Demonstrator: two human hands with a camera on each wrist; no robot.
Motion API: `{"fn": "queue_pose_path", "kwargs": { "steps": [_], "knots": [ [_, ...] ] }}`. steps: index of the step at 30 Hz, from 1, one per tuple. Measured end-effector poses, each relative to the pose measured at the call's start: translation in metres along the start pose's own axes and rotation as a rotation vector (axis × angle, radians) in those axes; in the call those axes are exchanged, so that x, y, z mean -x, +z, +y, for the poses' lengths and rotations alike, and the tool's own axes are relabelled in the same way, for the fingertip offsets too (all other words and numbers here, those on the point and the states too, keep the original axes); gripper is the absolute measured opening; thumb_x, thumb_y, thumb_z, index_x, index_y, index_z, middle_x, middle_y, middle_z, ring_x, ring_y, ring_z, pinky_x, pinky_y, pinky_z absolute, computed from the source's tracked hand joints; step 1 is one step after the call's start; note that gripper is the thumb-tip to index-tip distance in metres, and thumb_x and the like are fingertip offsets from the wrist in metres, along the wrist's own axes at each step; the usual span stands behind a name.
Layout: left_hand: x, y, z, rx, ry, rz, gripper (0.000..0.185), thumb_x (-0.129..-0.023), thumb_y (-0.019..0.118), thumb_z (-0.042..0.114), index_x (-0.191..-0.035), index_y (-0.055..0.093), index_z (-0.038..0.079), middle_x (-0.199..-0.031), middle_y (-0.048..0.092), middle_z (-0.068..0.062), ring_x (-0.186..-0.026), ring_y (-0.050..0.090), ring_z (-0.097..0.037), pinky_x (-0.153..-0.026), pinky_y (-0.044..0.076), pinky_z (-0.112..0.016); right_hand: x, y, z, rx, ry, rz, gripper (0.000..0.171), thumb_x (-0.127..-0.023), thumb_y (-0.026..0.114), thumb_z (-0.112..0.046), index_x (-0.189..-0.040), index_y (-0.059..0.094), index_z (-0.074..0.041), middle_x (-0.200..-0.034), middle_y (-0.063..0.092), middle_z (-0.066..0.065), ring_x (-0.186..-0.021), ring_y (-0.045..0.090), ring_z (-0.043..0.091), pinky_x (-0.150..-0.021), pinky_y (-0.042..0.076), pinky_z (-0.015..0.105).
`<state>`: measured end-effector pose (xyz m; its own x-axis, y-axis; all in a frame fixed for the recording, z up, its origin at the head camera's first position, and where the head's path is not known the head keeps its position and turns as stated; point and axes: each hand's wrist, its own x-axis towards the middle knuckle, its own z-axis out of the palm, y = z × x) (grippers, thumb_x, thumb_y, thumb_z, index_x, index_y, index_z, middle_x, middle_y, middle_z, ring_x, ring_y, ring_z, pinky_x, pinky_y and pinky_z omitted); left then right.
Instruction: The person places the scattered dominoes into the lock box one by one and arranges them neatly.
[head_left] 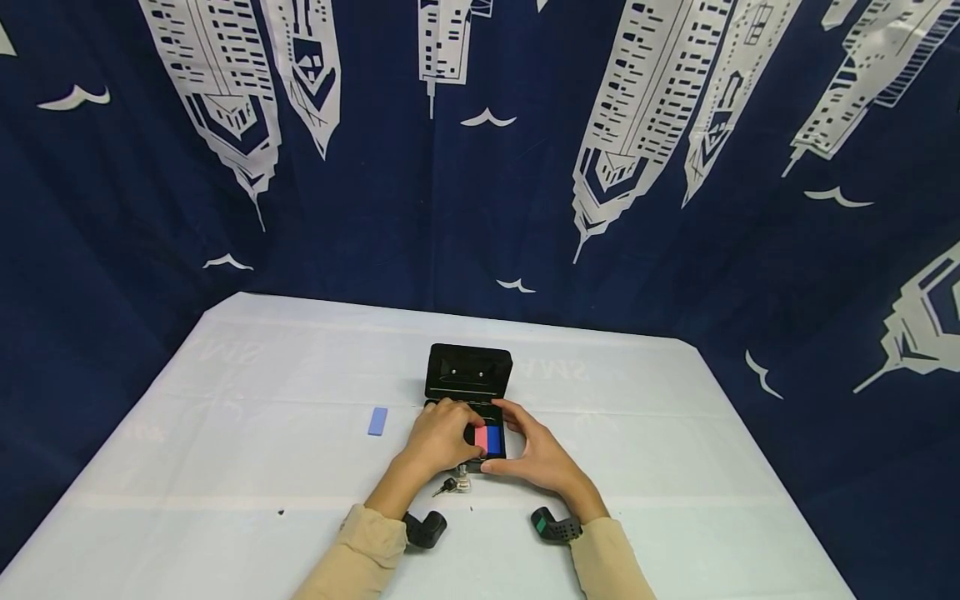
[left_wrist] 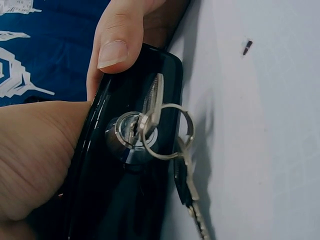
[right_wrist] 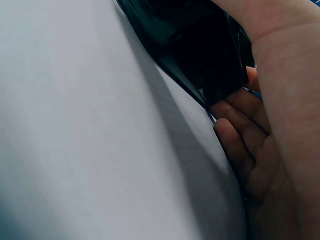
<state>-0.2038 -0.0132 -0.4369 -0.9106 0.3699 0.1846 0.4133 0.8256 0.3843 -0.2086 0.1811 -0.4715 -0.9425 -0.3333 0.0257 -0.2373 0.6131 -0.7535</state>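
Both hands are on the small black box [head_left: 468, 392] sitting mid-table. The left hand [head_left: 438, 439] curls over its left side and open top, fingers on the pink block [head_left: 480, 437] inside, so it's gripping the box. The right hand [head_left: 536, 454] wraps the right side, thumb at the front corner, fingers bent along the wall, also gripping. A blue block [head_left: 493, 439] sits right next to the pink one inside. The lid [head_left: 468, 372] stands open at the back. A key [left_wrist: 152, 105] is stuck in the front lock [left_wrist: 131, 135], ring and a second key dangling onto the white table [head_left: 225, 467]. A loose light-blue block [head_left: 377, 421] lies off to the left, well apart.
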Motion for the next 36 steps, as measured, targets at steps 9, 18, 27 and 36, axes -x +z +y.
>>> {"fn": "queue_pose_path", "kwargs": {
  "steps": [9,18,27,36],
  "knots": [
    [-0.0013,0.0011,-0.0008,-0.007,0.010,0.017,0.037,-0.066,0.077,0.039,-0.099,0.069,0.022,-0.102,0.066,0.006,-0.101,0.054,-0.018,-0.082,0.040,-0.034,0.0005,-0.0006,-0.0011,-0.003,0.005,0.002,0.094,-0.054,0.078,-0.057,-0.133,0.029,-0.047,-0.132,0.043,-0.013,-0.121,0.045,0.012,-0.102,0.038,0.038],
    [-0.0006,0.0011,-0.0004,-0.005,-0.002,0.011,0.040,-0.066,0.077,0.041,-0.100,0.069,0.022,-0.105,0.066,0.005,-0.104,0.054,-0.018,-0.084,0.040,-0.034,0.0007,-0.0013,-0.0028,-0.001,0.001,-0.007,0.094,-0.055,0.078,-0.057,-0.134,0.028,-0.045,-0.133,0.042,-0.013,-0.122,0.045,0.013,-0.103,0.037,0.038],
    [0.0004,0.0004,-0.0029,0.006,0.016,0.005,0.042,-0.068,0.075,0.040,-0.104,0.067,0.020,-0.106,0.064,0.004,-0.106,0.053,-0.019,-0.086,0.040,-0.036,0.0010,-0.0011,-0.0034,-0.004,0.004,-0.014,0.095,-0.055,0.077,-0.059,-0.135,0.028,-0.044,-0.135,0.041,-0.011,-0.123,0.044,0.015,-0.103,0.037,0.040],
    [0.0010,-0.0016,-0.0063,0.060,0.050,0.002,0.042,-0.070,0.074,0.036,-0.106,0.066,0.018,-0.105,0.065,0.004,-0.104,0.053,-0.018,-0.089,0.041,-0.037,0.0007,0.0000,-0.0010,0.004,0.011,0.000,0.093,-0.054,0.077,-0.058,-0.133,0.028,-0.048,-0.134,0.042,-0.012,-0.122,0.045,0.014,-0.102,0.038,0.040]
  ]
}}
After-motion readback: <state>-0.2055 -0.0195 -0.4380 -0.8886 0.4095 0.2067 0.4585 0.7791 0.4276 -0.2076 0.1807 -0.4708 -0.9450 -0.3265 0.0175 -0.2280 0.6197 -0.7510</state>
